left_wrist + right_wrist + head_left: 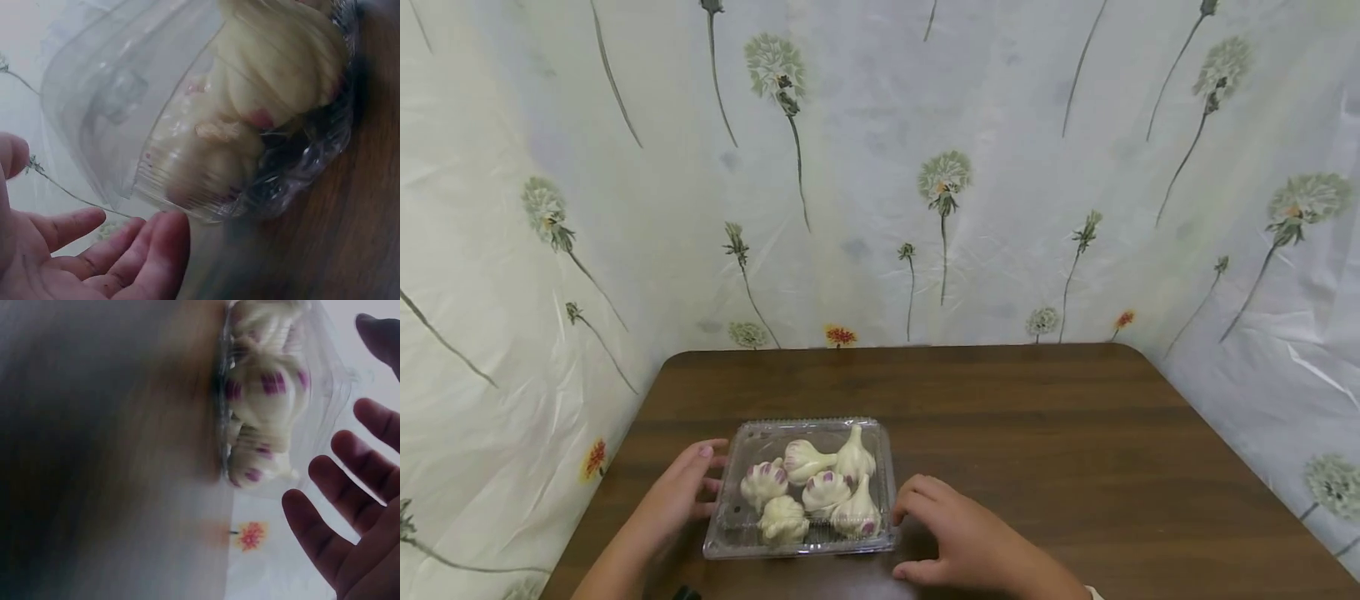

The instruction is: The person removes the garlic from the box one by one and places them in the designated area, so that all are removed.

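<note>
Brown wood-grained tabletop (1037, 433): a clear, rectangular plastic box (736, 542) of purple-tinged white garlic bulbs (826, 493) lies between left hand (677, 489) and right hand (946, 527), both relaxed, ungripping.

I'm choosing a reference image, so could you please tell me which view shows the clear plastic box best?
The head view, because it shows the whole clear plastic box. Both wrist views show only part, closer but blurred, cut off at the top.
</note>
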A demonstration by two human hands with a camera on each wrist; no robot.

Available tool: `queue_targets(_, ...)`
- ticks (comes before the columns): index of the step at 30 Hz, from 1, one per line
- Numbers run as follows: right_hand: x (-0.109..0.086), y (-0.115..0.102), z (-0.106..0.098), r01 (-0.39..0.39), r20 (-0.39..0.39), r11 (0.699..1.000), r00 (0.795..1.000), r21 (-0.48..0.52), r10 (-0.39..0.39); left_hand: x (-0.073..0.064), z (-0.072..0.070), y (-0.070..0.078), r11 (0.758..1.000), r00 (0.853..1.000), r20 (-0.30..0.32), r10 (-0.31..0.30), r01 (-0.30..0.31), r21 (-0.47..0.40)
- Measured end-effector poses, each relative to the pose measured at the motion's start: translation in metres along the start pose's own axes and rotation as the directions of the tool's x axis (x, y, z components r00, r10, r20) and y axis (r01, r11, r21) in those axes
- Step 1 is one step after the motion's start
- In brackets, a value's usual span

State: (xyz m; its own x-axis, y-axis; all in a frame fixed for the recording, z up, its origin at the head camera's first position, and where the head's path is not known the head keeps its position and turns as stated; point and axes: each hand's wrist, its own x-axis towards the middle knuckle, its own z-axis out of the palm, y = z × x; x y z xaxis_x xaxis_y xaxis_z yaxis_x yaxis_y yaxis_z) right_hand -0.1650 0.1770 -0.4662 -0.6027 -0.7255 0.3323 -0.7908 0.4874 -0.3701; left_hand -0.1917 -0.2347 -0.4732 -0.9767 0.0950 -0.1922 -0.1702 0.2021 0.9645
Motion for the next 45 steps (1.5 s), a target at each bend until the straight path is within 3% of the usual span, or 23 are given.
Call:
queue_targets(5,0.000,-0.002,0.001,0.104,-0.011,0.995,0.994,-0.005,-0.105,-0.001,0.002,-0.005,0.977,0.998,0.019,-0.067,0.069,-0.201)
queue_targets(9,0.000,-0.002,0.002,0.186,-0.059,0.982,0.981,-0.032,-0.187,0.001,0.002,-0.008,0.964,0.997,0.037,-0.075,0.082,-0.252)
queue_targets(20,0.003,-0.002,0.005,0.225,-0.136,0.969,0.962,-0.099,-0.237,0.010,-0.005,-0.017,0.973,0.986,0.165,0.014,0.024,-0.228)
queue_targets(28,0.004,-0.001,0.012,0.225,-0.130,0.970,0.963,-0.095,-0.236,0.008,-0.010,-0.022,0.972,0.976,0.208,0.062,-0.012,-0.236)
queue_targets(39,0.002,0.001,0.014,0.259,-0.175,0.962,0.947,-0.082,-0.270,0.007,-0.009,-0.023,0.969,0.975,0.210,0.072,-0.019,-0.246)
queue_targets(45,0.004,-0.001,0.015,0.238,-0.195,0.967,0.948,-0.088,-0.251,0.007,-0.008,-0.022,0.966,0.975,0.211,0.073,-0.017,-0.259)
